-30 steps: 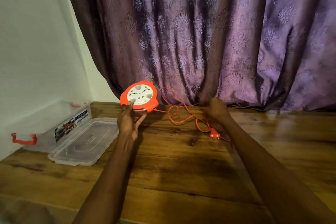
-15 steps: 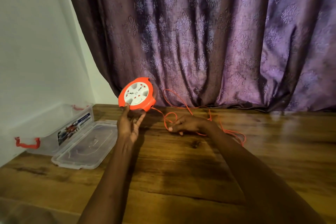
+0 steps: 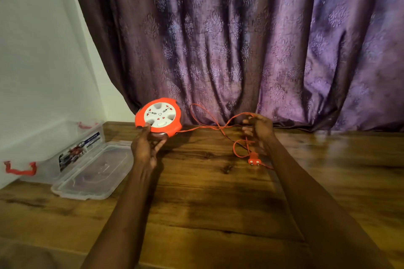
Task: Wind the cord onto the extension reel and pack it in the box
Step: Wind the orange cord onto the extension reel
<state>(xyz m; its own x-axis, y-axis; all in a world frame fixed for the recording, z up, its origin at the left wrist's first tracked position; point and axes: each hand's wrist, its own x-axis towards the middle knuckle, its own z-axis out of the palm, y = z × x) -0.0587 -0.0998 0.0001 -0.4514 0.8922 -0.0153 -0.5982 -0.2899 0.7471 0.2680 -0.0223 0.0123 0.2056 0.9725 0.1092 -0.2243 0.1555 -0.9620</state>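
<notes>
Reel (image 3: 159,117) is held tilted above the surface (image 3: 218,203) in the left hand (image 3: 145,148), socket face toward the person; the right hand (image 3: 260,126) pinches the loose cord (image 3: 209,124), probably lifting slack for winding.

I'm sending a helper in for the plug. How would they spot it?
Start at the wooden table before the purple curtain. Follow the orange cord from the reel past the right hand. The plug is the small orange block with two metal pins at its end.
</notes>
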